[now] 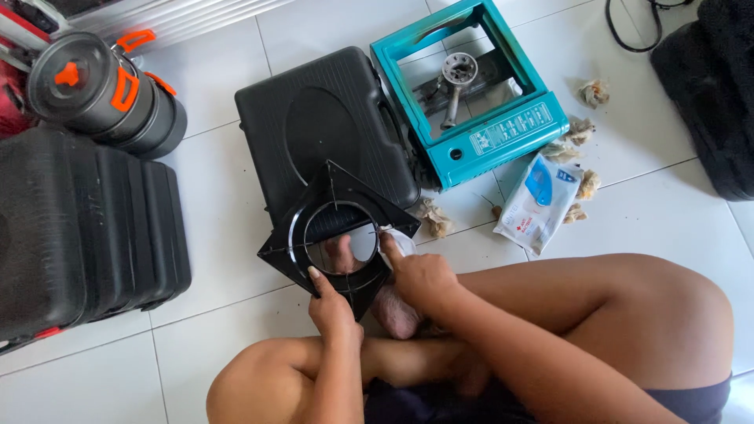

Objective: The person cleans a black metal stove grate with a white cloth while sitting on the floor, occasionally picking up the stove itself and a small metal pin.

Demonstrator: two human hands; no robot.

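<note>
Centrally, a glossy black square stove plate point(334, 235) with a round opening — left hand point(332, 308) clamped on its lower edge, right hand point(420, 275) pressing a white wipe point(399, 239) to the rim. Behind: ribbed black case point(322, 126), teal stove body point(471, 86), wipe pack point(538, 200), crumpled tissues point(433, 218) on the tiled floor point(212, 204).

Front: black case point(326, 129) & teal stove body point(471, 110) block fwd reach, touching each other.
Left: big ribbed black case point(82, 228) w/ stacked pots point(106, 90) behind it; bare floor point(220, 228) strip betw. it & the held black plate point(338, 235).
Right: wipes pack point(540, 200) & crumpled tissues point(585, 184) scattered; open tiles beyond, up to black bag point(711, 86).
Near: person's crossed legs point(550, 330) close off low side.
</note>
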